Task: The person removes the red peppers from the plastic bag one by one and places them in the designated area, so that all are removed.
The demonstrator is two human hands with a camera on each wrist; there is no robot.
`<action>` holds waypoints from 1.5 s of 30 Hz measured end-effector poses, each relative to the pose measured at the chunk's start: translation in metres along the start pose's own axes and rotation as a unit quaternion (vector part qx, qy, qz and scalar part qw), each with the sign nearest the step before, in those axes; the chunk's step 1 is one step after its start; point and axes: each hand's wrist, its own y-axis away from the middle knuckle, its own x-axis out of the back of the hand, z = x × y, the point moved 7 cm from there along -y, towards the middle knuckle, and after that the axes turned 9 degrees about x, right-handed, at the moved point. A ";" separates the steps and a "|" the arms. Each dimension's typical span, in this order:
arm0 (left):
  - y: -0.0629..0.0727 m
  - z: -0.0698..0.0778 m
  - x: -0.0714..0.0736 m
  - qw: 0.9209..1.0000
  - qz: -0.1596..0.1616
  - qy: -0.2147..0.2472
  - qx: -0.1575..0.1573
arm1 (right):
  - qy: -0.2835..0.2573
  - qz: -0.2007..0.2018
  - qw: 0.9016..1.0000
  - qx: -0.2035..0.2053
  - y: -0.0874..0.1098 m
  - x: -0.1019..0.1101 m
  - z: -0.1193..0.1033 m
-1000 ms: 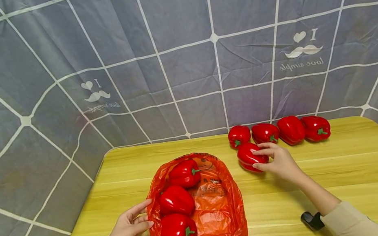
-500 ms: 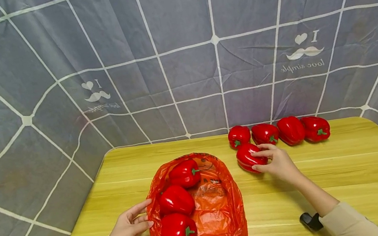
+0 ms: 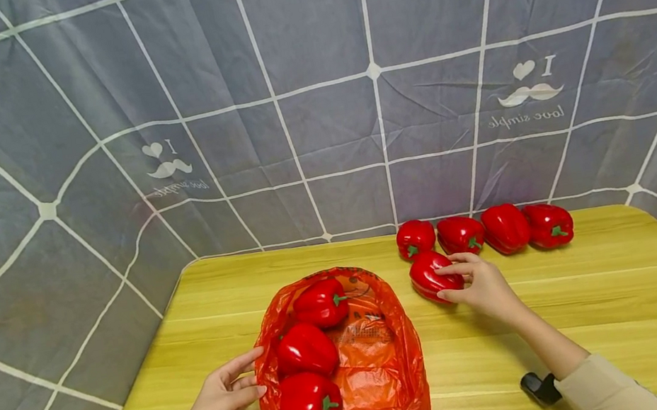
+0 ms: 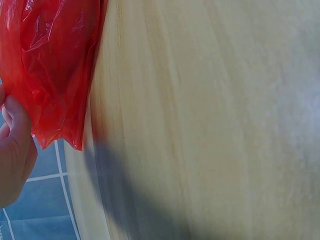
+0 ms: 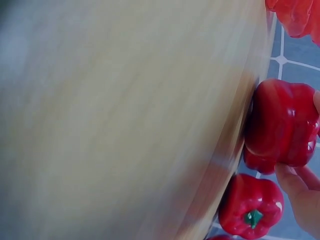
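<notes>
My right hand (image 3: 485, 286) grips a glossy red bell pepper (image 3: 430, 276) from its right side, thumb at the near side and fingers over the top. In the right wrist view that bell pepper (image 5: 280, 122) sits close over the tabletop, with part of the hand (image 5: 305, 200) below it. My left hand (image 3: 225, 397) touches the left side of a red plastic bag (image 3: 413, 356), thumb and forefinger apart. The bag stands with its mouth wide, and three red bell peppers lie along its left side, one of them in the middle (image 3: 306, 350). The left wrist view shows fingertips against the bag (image 4: 55, 75).
Several more red bell peppers stand in a row along the table's back edge, among them one at the right end (image 3: 550, 225). A black object (image 3: 541, 388) lies by the right sleeve. Grey grid-patterned cloth (image 3: 329, 126) hangs around the wooden table (image 3: 640, 299).
My right hand has shifted slightly left and nearer with the bell pepper in its grip. The left hand and the bag have stayed in place.
</notes>
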 end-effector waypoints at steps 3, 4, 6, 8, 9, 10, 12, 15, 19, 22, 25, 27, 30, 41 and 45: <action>0.000 0.000 0.000 1.000 0.000 0.000 0.001 | 0.000 0.003 1.000 -0.001 0.000 0.001 0.000; 0.000 0.000 0.000 1.000 0.000 0.001 0.002 | -0.001 0.002 1.000 -0.002 0.000 0.000 0.000; 0.000 0.000 0.000 1.000 0.002 0.001 0.003 | -0.003 0.000 1.000 -0.004 0.000 0.001 0.000; 0.000 -0.001 0.000 1.000 0.004 0.001 0.005 | -0.006 0.001 1.000 -0.006 0.001 0.001 0.001; 0.000 -0.001 0.000 1.000 0.005 0.001 0.007 | -0.008 -0.001 1.000 -0.006 0.001 0.001 0.001; 0.000 -0.001 0.001 1.000 0.006 0.001 0.008 | -0.010 -0.001 1.000 -0.007 0.001 0.001 0.001; 0.000 -0.001 0.001 1.000 0.008 0.001 0.010 | -0.014 0.000 1.000 -0.008 0.001 0.002 0.002; 0.000 -0.001 0.001 1.000 0.008 0.001 0.010 | -0.018 0.001 1.000 -0.008 0.001 0.003 0.001; 0.000 -0.001 0.001 1.000 0.005 0.002 0.006 | -0.015 0.001 1.000 -0.002 0.000 0.005 0.000; 0.000 -0.002 0.001 1.000 0.003 0.003 0.004 | -0.013 0.001 1.000 0.002 -0.001 0.006 0.000; 0.000 -0.002 0.001 1.000 0.002 0.003 0.005 | -0.019 0.002 1.000 0.005 -0.002 0.008 -0.001; -0.001 -0.002 0.001 1.000 0.000 0.004 0.005 | -0.021 0.002 1.000 0.005 -0.003 0.009 -0.001; -0.001 -0.001 0.001 1.000 -0.001 0.003 0.005 | -0.024 0.000 1.000 0.004 -0.004 0.011 -0.003; 0.000 0.000 0.000 1.000 0.001 0.004 0.007 | -0.039 -0.001 0.999 0.017 -0.012 0.021 -0.016; 0.000 0.001 0.000 1.000 0.007 0.001 0.011 | -0.057 -0.007 0.998 0.029 -0.017 0.022 -0.023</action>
